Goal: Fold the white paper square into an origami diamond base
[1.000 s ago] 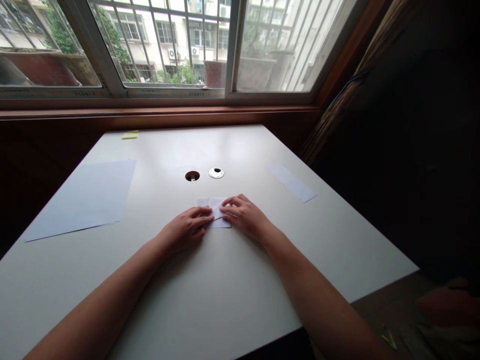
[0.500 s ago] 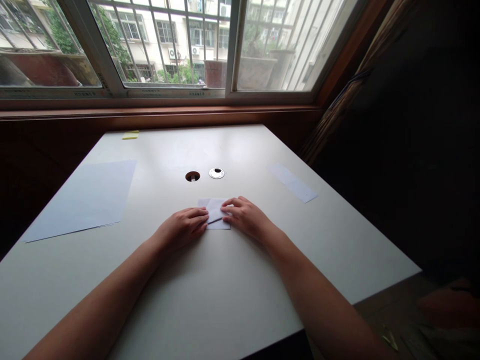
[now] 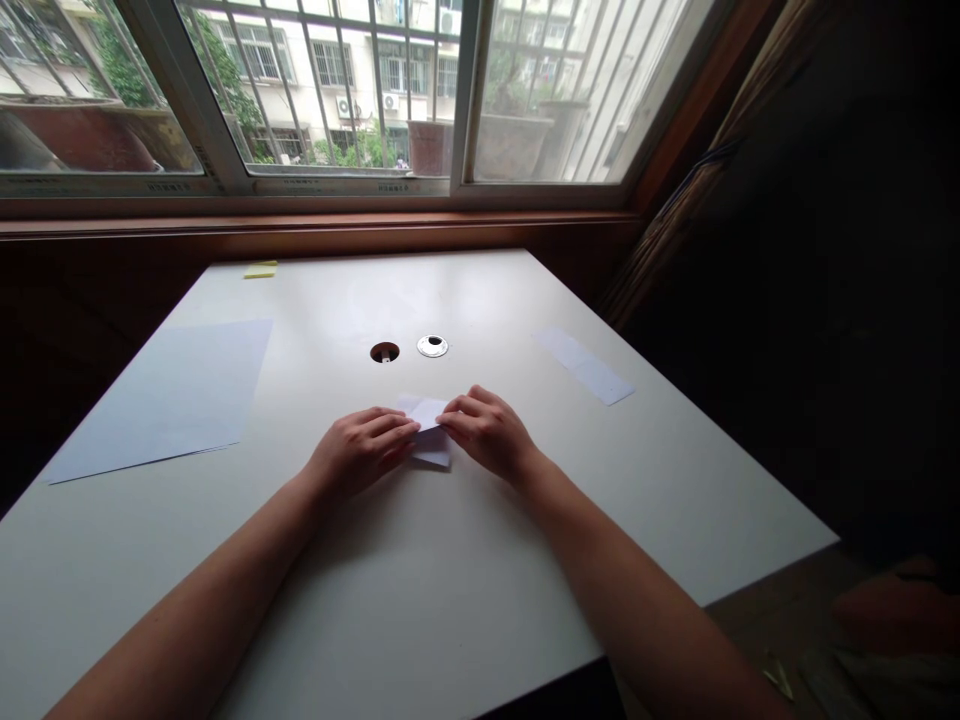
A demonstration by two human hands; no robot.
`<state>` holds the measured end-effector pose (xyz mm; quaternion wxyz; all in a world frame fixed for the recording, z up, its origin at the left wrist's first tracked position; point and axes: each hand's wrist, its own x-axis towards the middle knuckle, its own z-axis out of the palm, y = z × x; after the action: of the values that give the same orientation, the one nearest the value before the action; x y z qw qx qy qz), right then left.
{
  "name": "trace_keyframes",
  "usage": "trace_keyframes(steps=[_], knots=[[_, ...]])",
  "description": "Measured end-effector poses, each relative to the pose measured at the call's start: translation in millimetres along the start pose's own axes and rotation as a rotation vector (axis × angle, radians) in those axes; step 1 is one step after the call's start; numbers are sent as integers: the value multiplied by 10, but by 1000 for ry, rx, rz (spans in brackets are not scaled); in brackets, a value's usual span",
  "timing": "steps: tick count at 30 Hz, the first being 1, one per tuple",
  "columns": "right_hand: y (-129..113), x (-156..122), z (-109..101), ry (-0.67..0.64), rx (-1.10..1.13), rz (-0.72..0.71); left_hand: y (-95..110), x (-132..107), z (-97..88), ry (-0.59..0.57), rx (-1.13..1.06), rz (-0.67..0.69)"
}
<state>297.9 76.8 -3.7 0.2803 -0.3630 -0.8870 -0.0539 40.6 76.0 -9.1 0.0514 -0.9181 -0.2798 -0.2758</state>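
A small folded white paper (image 3: 427,425) lies near the middle of the white table (image 3: 420,580). My left hand (image 3: 360,452) rests on its left side, fingers together and pressing on it. Curled fingers of my right hand (image 3: 487,432) pinch the paper's right part, lifting that edge a little off the table. Most of the paper is hidden under both hands.
A large white sheet (image 3: 169,395) lies at the left of the table. A narrow paper strip (image 3: 585,365) lies at the right. A yellow sticky pad (image 3: 260,269) sits at the far edge. A cable hole (image 3: 385,352) and a round silver cap (image 3: 433,346) are just beyond the hands.
The right hand has drawn its fingers in and raised the paper's right part, which lay flat before. The left hand shifted slightly toward it.
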Motion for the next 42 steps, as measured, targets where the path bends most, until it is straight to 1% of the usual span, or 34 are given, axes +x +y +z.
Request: trace_keyframes(steps=[4,8,11,14,25,31,36,42], knots=[[-99,-2,-60,15,-34,-17,70,34,-67,74,104,-8],[-244,7,-124,4,-66,-50,154,54,-106,118,177,6],[-336,22,-158,4,-115,-73,198,61,-120,140,201,21],[-371,34,-181,11,-146,-84,214,63,-134,156,199,27],[-256,1,-268,60,-145,-68,163,35,-170,212,172,37],[-136,-61,-298,128,-129,-64,113,-5,-186,220,157,32],[-82,-87,-341,139,-116,-26,90,-30,-196,256,158,10],[-69,-75,-374,144,-104,-34,80,-42,-195,283,155,-22]])
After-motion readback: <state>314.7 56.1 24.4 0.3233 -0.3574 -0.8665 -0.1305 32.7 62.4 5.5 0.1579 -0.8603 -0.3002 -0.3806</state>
